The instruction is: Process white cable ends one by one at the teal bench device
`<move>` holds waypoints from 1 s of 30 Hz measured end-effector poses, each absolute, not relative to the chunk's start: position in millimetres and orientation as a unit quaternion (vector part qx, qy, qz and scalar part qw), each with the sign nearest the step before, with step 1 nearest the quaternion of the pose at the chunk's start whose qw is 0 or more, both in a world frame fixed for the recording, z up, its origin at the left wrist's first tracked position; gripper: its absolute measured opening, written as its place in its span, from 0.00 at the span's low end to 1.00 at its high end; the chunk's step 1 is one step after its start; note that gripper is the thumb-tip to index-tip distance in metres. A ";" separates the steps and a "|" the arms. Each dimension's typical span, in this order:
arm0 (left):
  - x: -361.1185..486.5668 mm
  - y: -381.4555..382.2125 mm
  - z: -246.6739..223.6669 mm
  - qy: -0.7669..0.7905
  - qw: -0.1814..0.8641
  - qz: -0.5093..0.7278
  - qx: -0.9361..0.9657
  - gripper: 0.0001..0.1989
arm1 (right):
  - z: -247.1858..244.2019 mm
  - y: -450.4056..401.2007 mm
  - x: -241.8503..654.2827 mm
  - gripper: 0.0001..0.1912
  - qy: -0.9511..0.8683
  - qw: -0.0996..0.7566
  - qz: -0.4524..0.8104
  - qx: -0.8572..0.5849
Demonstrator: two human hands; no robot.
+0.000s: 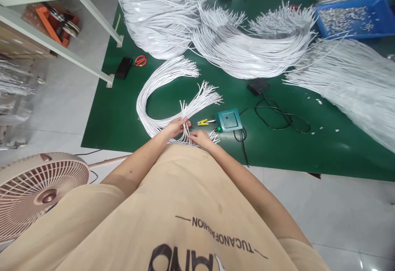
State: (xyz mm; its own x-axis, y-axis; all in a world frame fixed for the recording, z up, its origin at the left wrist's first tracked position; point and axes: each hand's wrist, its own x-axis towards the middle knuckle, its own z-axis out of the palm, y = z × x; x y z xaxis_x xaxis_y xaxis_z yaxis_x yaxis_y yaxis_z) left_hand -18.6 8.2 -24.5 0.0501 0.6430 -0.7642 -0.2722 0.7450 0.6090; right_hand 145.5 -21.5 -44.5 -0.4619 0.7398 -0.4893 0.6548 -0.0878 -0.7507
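Several white cables [184, 112] stand up out of my left hand [176, 127], whose fingers are closed round them. Close by on the right, my right hand [201, 138] is pinched at the lower part of these cables, near the table's front edge. A curved bundle of white cables [145, 94] lies just beyond my hands, its loose ends pointing right. More cable ends show beside my right hand. To the right stand a teal box [228, 120] with a green button and a yellow clip-like piece [203, 122] at its left side.
Large white cable bundles [247, 52] lie across the back of the green table [117, 114]. A blue tray [354, 32] holds small parts. Orange-handled scissors [140, 60] lie near a white frame post. A black cord [277, 114] loops on the right. A fan [46, 192] stands left.
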 end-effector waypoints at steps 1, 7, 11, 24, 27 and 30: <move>-21.8 9.0 -25.0 0.613 0.697 0.345 0.142 0.15 | -45.0 -22.1 146.3 0.17 -0.654 0.052 0.540 -0.527; -22.5 3.7 -28.0 0.628 0.669 0.346 0.197 0.18 | -43.6 -26.2 144.8 0.18 -0.592 0.095 0.563 -0.569; -10.2 -2.5 -24.3 0.593 0.700 0.293 0.269 0.21 | -37.3 -24.8 142.0 0.17 -0.585 0.091 0.558 -0.582; -0.1 -7.3 -22.8 0.571 0.666 0.303 0.373 0.22 | -40.7 3.8 139.1 0.05 -0.332 0.317 0.639 -0.617; 1.8 -7.0 -20.5 0.573 0.665 0.310 0.365 0.23 | -34.7 2.2 137.6 0.03 -0.218 0.349 0.705 -0.578; 2.3 -6.4 -18.8 0.578 0.657 0.318 0.365 0.23 | -28.0 1.2 137.5 0.03 -0.137 0.333 0.748 -0.557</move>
